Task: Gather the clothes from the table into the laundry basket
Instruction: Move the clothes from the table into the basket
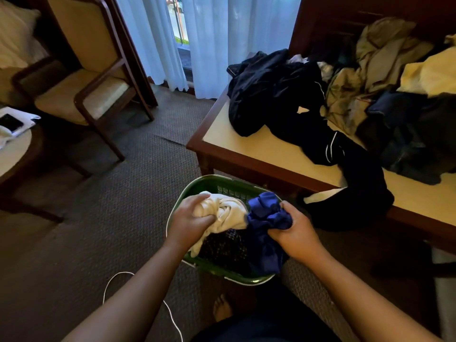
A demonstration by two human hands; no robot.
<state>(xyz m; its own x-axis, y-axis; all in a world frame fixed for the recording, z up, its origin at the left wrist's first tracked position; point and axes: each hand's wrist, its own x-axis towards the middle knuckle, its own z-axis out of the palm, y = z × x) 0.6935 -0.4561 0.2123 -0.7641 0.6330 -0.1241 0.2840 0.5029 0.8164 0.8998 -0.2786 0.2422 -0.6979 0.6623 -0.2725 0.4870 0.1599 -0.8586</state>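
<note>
A green laundry basket (pixel 209 185) stands on the carpet in front of the table. Over it, my left hand (pixel 190 218) is shut on a bunched white garment (pixel 228 213). My right hand (pixel 293 230) grips a blue garment (pixel 266 218) that hangs down into the basket. A dark checked cloth (pixel 227 248) lies inside the basket beneath them. On the table (pixel 259 146) to the right sits a pile of clothes: dark navy pieces (pixel 271 95), one draping over the front edge (pixel 362 193), olive and beige ones (pixel 370 70), and a pale yellow one (pixel 434 75).
A wooden armchair (pixel 93 77) stands at the back left by white curtains (pixel 222 40). A small round table (pixel 14 149) with a phone (pixel 9 122) is at the far left. A white cable (pixel 118 280) lies on the carpet near my bare foot (pixel 222 308).
</note>
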